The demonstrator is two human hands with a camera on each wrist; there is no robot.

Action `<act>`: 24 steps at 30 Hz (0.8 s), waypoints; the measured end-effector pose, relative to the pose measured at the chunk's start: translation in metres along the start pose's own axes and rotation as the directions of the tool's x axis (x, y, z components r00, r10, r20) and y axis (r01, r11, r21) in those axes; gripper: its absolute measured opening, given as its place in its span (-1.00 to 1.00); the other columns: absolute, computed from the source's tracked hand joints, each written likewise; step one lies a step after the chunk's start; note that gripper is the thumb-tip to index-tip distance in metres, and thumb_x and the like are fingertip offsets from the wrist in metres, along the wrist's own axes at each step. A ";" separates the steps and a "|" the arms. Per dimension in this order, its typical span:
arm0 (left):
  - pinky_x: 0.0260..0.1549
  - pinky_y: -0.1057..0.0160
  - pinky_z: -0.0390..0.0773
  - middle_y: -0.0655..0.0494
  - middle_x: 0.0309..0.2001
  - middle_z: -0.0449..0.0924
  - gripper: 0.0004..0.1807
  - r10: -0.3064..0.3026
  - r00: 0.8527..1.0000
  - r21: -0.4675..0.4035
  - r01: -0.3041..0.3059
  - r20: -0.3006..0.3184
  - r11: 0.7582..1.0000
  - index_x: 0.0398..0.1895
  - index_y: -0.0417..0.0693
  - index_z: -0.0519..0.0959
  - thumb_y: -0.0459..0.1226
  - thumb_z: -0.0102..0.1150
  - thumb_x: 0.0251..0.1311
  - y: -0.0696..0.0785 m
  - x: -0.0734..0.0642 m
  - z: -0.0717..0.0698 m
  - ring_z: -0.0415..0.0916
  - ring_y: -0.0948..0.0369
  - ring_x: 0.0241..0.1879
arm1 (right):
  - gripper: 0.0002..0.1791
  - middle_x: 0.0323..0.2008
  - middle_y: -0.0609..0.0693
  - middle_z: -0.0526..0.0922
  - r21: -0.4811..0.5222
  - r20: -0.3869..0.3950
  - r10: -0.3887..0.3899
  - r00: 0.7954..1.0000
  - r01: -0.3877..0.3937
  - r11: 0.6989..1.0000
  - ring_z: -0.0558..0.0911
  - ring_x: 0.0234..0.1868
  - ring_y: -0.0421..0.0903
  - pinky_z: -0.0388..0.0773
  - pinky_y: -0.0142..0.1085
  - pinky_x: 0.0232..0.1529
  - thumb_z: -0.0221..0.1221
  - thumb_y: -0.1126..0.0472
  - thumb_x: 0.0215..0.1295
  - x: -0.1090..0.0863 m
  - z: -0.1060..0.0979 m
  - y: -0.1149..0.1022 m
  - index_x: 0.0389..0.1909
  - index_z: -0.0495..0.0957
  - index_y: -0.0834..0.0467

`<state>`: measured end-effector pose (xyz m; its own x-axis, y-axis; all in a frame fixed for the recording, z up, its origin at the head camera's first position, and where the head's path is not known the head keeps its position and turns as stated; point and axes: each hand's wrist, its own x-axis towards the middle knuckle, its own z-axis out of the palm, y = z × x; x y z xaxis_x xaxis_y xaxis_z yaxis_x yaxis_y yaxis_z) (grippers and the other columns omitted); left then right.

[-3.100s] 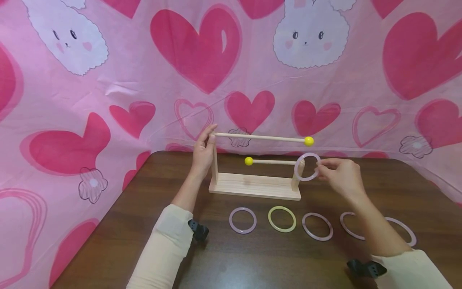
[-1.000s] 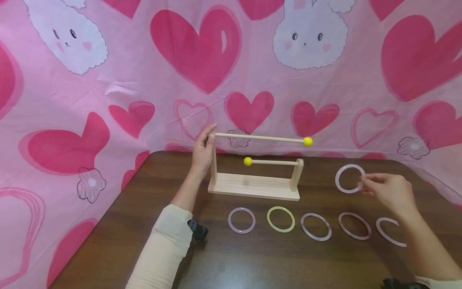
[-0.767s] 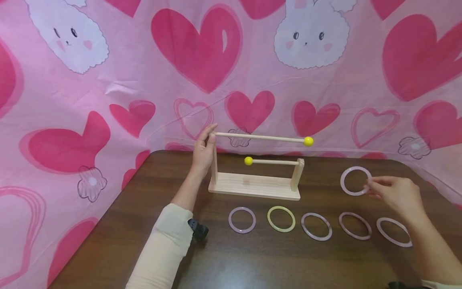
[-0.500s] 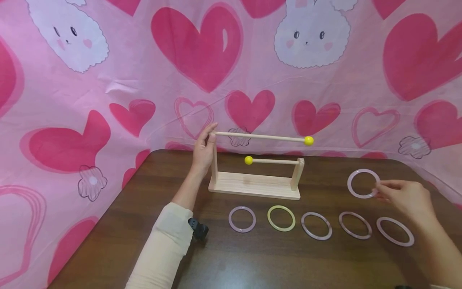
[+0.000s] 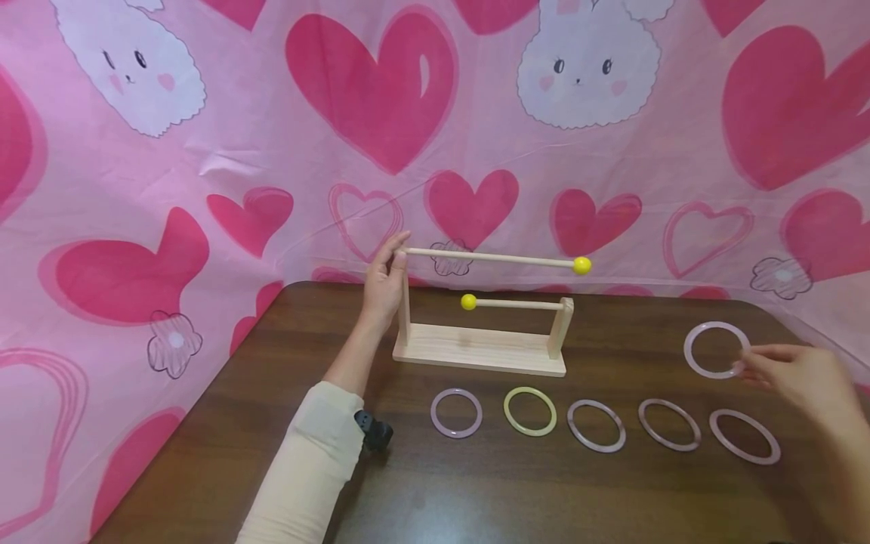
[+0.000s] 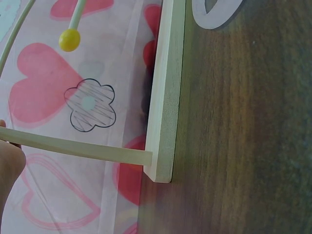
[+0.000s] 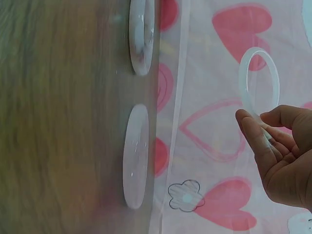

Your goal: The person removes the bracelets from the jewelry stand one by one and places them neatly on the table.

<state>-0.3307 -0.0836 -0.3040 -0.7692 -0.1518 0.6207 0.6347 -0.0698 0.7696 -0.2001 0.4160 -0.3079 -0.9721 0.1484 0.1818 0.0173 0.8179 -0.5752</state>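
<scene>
My left hand [image 5: 384, 287] grips the top of the tall left post of a wooden rack [image 5: 479, 350]. Two horizontal rods run from the rack's posts, each tipped with a yellow ball [image 5: 581, 265]; both rods are bare. In the left wrist view the hand [image 6: 9, 163] shows only at the edge, at the post's upper end. Far to the right, my right hand [image 5: 802, 375] pinches a pale lilac bangle [image 5: 689, 361] between thumb and fingers, raised above the table. The right wrist view shows the bangle [image 7: 243, 87] upright in the fingertips.
In front of the rack, several bangles lie in a row on the dark wooden table [image 5: 435, 491]: a purple bangle [image 5: 435, 423], a yellow bangle [image 5: 508, 421] and pale lilac ones, the last bangle [image 5: 775, 451] below my right hand. A pink heart-print cloth [image 5: 272, 151] hangs behind.
My right hand has carried the bangle from beside the short post away to the right, and slightly down. My left hand and the rack have stayed put.
</scene>
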 end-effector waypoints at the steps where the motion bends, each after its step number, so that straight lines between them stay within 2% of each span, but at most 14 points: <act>1: -0.18 0.42 0.30 0.03 0.03 0.44 -0.65 -0.001 1.000 0.001 0.001 0.001 1.000 0.13 -0.32 0.40 -0.44 -0.07 0.29 0.000 0.000 0.000 0.25 0.34 -0.24 | -0.47 -0.63 -0.12 0.67 0.021 -0.002 -0.006 1.000 0.006 1.000 0.56 -0.62 -0.41 0.44 -0.58 -0.42 0.02 0.12 0.36 -0.001 0.000 0.002 -0.07 0.39 0.62; 2: -0.16 0.42 0.30 0.00 0.06 0.43 -0.65 -0.002 1.000 0.001 0.002 0.003 1.000 0.14 -0.32 0.40 -0.43 -0.07 0.29 0.001 0.000 0.000 0.25 0.34 -0.22 | -0.49 -0.65 -0.17 0.65 0.040 -0.009 -0.015 1.000 0.015 0.999 0.57 -0.62 -0.40 0.36 -0.64 -0.57 0.02 0.15 0.35 -0.001 0.000 0.004 -0.09 0.40 0.63; 5: -0.12 0.42 0.30 -0.07 0.14 0.40 -0.64 -0.008 1.000 0.002 0.008 0.006 1.000 0.14 -0.32 0.39 -0.43 -0.08 0.29 0.001 0.000 0.000 0.26 0.34 -0.19 | -0.57 -0.69 -0.26 0.62 0.132 -0.005 -0.026 1.000 0.026 0.991 0.58 -0.63 -0.39 0.43 -0.62 -0.57 0.01 0.24 0.35 -0.002 0.000 0.009 -0.23 0.46 0.66; 8: -0.14 0.42 0.30 -0.07 0.14 0.40 -0.64 -0.017 1.000 0.001 0.017 0.004 1.000 0.14 -0.31 0.39 -0.43 -0.08 0.29 0.002 0.000 0.000 0.26 0.34 -0.21 | -0.70 -0.70 -0.27 0.61 0.282 0.036 -0.008 0.999 -0.003 0.960 0.60 -0.63 -0.35 0.50 -0.55 -0.57 0.00 0.32 0.34 -0.002 -0.002 0.015 -0.45 0.60 0.43; 11: -0.14 0.41 0.31 -0.05 0.13 0.40 -0.64 -0.023 1.000 0.002 0.023 0.004 1.000 0.15 -0.30 0.39 -0.42 -0.08 0.30 0.002 0.000 0.000 0.26 0.34 -0.21 | -0.65 -0.70 -0.27 0.61 0.353 0.063 0.005 0.998 -0.027 0.935 0.59 -0.64 -0.35 0.50 -0.56 -0.56 -0.01 0.37 0.34 -0.002 -0.005 0.022 -0.60 0.61 0.13; 13: -0.11 0.41 0.30 -0.05 0.14 0.40 -0.64 -0.026 1.000 0.003 0.026 0.004 1.000 0.15 -0.30 0.39 -0.42 -0.08 0.30 0.001 0.000 0.000 0.26 0.33 -0.19 | -0.68 -0.70 -0.26 0.61 0.332 0.065 0.007 0.998 -0.028 0.943 0.59 -0.64 -0.35 0.50 -0.55 -0.57 -0.03 0.37 0.34 0.000 -0.005 0.030 -0.54 0.61 0.32; 15: -0.08 0.40 0.30 -0.06 0.16 0.39 -0.64 -0.030 1.000 0.000 0.030 0.003 1.000 0.15 -0.30 0.39 -0.41 -0.08 0.30 0.001 0.000 -0.001 0.26 0.33 -0.16 | -0.67 -0.69 -0.28 0.61 0.310 0.046 -0.009 0.999 -0.006 0.951 0.59 -0.63 -0.37 0.50 -0.55 -0.57 -0.02 0.34 0.34 0.007 -0.003 0.053 -0.54 0.65 0.19; 16: -0.08 0.40 0.29 -0.06 0.16 0.38 -0.64 -0.033 0.999 0.000 0.033 0.002 0.999 0.15 -0.30 0.39 -0.41 -0.08 0.30 0.000 0.000 -0.001 0.26 0.33 -0.16 | -0.70 -0.67 -0.24 0.62 0.319 0.047 -0.013 0.999 -0.003 0.948 0.59 -0.63 -0.36 0.52 -0.51 -0.57 -0.01 0.33 0.34 0.011 -0.003 0.065 -0.48 0.65 0.27; 18: -0.09 0.41 0.30 -0.07 0.16 0.38 -0.64 -0.034 0.999 0.000 0.034 -0.001 0.999 0.15 -0.30 0.39 -0.42 -0.08 0.30 0.000 0.000 -0.001 0.26 0.33 -0.18 | -0.70 -0.65 -0.22 0.64 0.361 0.044 -0.016 0.999 -0.001 0.933 0.60 -0.61 -0.34 0.54 -0.48 -0.56 -0.01 0.33 0.34 0.021 0.000 0.098 -0.47 0.68 0.16; 20: -0.13 0.41 0.30 -0.08 0.15 0.39 -0.64 -0.030 1.000 0.002 0.030 0.000 1.000 0.15 -0.30 0.39 -0.42 -0.08 0.30 0.000 0.000 0.000 0.26 0.33 -0.20 | -0.59 -0.63 -0.18 0.65 0.498 0.064 -0.020 0.998 -0.014 0.867 0.62 -0.60 -0.30 0.56 -0.46 -0.55 -0.02 0.36 0.34 0.031 0.003 0.132 -0.54 0.65 -0.12; 22: -0.13 0.41 0.31 -0.10 0.16 0.38 -0.64 -0.023 1.000 0.006 0.023 0.003 1.000 0.15 -0.30 0.40 -0.42 -0.07 0.29 0.001 0.000 0.001 0.26 0.34 -0.21 | -0.56 -0.62 -0.11 0.65 0.606 0.087 -0.011 0.996 -0.044 0.794 0.62 -0.60 -0.26 0.57 -0.43 -0.55 -0.06 0.42 0.34 0.036 0.004 0.156 -0.53 0.66 -0.06; 23: -0.12 0.42 0.31 -0.10 0.18 0.38 -0.64 -0.019 1.000 0.007 0.019 0.003 1.000 0.15 -0.30 0.40 -0.43 -0.07 0.29 0.001 0.000 0.002 0.27 0.35 -0.20 | -0.49 -0.63 -0.10 0.65 0.665 0.092 -0.006 0.996 -0.057 0.745 0.63 -0.60 -0.24 0.57 -0.43 -0.56 -0.08 0.46 0.33 0.039 0.006 0.168 -0.59 0.63 -0.14; 24: -0.13 0.42 0.31 -0.11 0.18 0.37 -0.64 -0.017 1.000 0.007 0.017 0.004 1.000 0.15 -0.30 0.40 -0.43 -0.07 0.29 0.001 0.000 0.002 0.27 0.35 -0.21 | -0.49 -0.63 -0.08 0.65 0.706 0.105 -0.006 0.995 -0.070 0.705 0.63 -0.60 -0.22 0.57 -0.42 -0.56 -0.09 0.47 0.33 0.039 0.006 0.176 -0.58 0.63 -0.11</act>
<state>-0.3302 -0.0816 -0.3027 -0.7804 -0.1466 0.6079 0.6208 -0.0652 0.7813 -0.2365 0.5622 -0.4067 -0.9913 0.0846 0.1008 -0.0850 0.1734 -0.9812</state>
